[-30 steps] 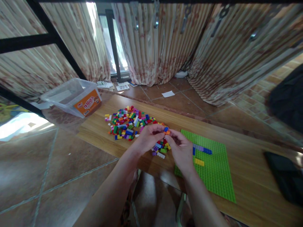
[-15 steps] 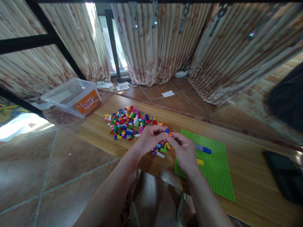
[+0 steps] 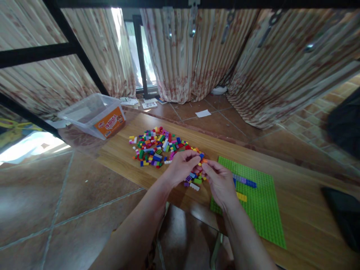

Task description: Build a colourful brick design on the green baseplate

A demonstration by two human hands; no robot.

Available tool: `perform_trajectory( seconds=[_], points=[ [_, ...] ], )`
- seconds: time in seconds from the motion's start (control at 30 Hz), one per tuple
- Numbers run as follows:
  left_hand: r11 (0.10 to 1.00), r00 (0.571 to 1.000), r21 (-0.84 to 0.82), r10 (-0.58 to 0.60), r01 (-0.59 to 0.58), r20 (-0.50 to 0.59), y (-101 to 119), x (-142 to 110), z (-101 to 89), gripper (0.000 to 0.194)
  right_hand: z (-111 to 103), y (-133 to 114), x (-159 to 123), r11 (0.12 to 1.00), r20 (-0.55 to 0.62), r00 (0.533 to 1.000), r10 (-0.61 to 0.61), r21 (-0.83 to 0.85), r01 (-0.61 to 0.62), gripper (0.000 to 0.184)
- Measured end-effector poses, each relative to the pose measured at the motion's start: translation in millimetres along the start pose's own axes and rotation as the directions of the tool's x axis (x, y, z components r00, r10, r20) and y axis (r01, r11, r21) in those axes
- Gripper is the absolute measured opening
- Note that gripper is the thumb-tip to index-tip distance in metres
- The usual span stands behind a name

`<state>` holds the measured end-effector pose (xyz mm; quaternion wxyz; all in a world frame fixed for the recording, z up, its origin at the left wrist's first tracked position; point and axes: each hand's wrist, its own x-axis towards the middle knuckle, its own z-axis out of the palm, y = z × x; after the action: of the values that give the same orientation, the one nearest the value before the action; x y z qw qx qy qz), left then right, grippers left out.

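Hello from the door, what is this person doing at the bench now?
The left hand holds a blue brick and the right hand an orange brick, close together above the loose pile. On the green baseplate sit a blue-purple-grey row and a yellow brick.

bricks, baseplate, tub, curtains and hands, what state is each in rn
Loose bricks: scattered in a pile on the bench
Green baseplate: lying flat, partly built on
Yellow brick: on the baseplate
Plastic tub: upright, lid off
Curtains: hanging, with a gap at the window
Left hand: fingers closed around a blue brick
Right hand: fingers pinching an orange brick
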<state>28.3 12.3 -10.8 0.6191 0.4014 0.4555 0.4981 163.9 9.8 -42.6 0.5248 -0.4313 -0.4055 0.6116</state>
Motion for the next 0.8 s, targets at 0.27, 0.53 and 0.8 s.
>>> perform_trajectory(
  seconds=[0.27, 0.53, 0.8],
  points=[
    [1.000, 0.998, -0.020, 0.001, 0.000, 0.056, -0.2, -2.5, 0.0, 0.012, 0.9, -1.2, -1.4, 0.993, -0.024, 0.997, 0.071, 0.098, -0.068, 0.026],
    [0.998, 0.999, 0.056, 0.027, -0.025, -0.025, -4.0, -2.5, 7.1, 0.006, 0.0, 1.5, -2.1, 0.994, -0.002, 0.998, 0.068, 0.082, -0.068, 0.023],
    [1.000, 0.999, 0.004, -0.002, 0.002, -0.033, 2.6, -6.6, 3.7, 0.011, 1.4, 3.9, -2.4, 0.993, 0.031, 0.996, 0.081, 0.088, -0.084, 0.021]
  ],
)
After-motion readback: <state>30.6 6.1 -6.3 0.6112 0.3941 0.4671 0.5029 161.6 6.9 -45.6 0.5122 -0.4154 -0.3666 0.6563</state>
